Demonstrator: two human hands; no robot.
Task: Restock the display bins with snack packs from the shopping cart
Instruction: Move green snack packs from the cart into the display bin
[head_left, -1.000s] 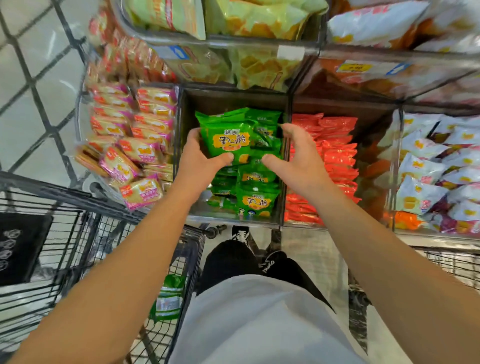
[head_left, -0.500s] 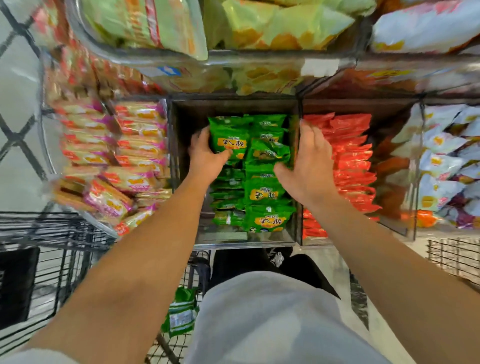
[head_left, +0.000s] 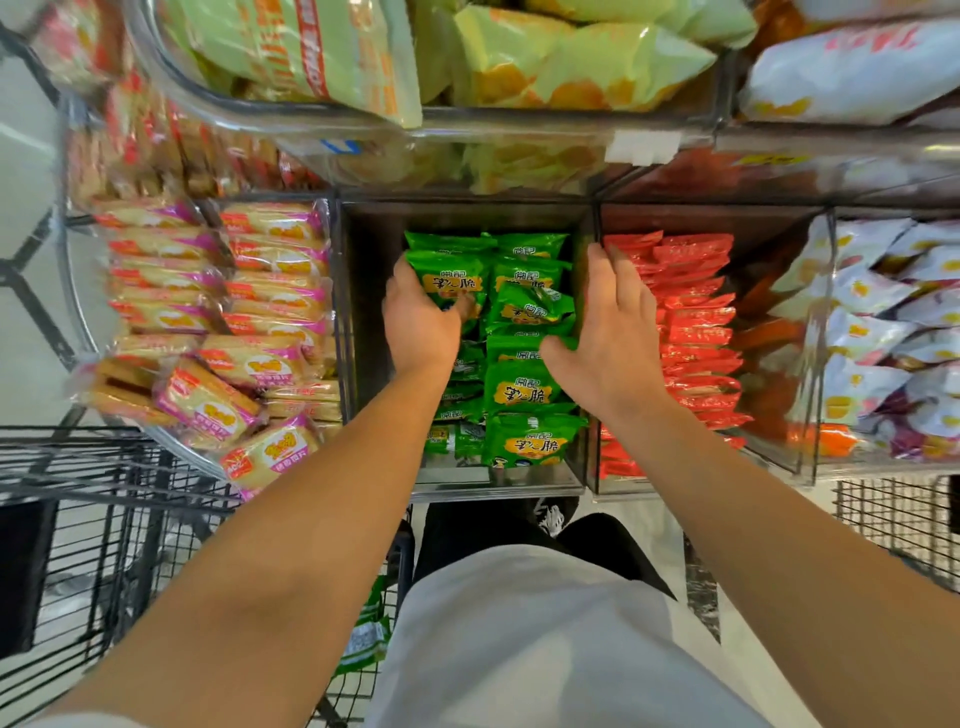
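Green snack packs fill the middle clear display bin in two rows. My left hand is inside the bin at its left side. Its fingers are behind the top left green pack and its thumb is on the pack's front. My right hand lies flat against the right side of the green rows by the bin divider, fingers spread and thumb resting on the packs. The black wire shopping cart stands at lower left, and another green pack shows through its mesh.
Red packs fill the bin on the right, with white packs beyond. Pink-and-yellow biscuit packs heap in the left bin. An upper shelf of pale green bags overhangs the bins. A second wire basket is at right.
Both hands carried a stack of green packs forward and down into the middle bin. My right hand has flattened out against the divider, and the view has closed in on the bin.
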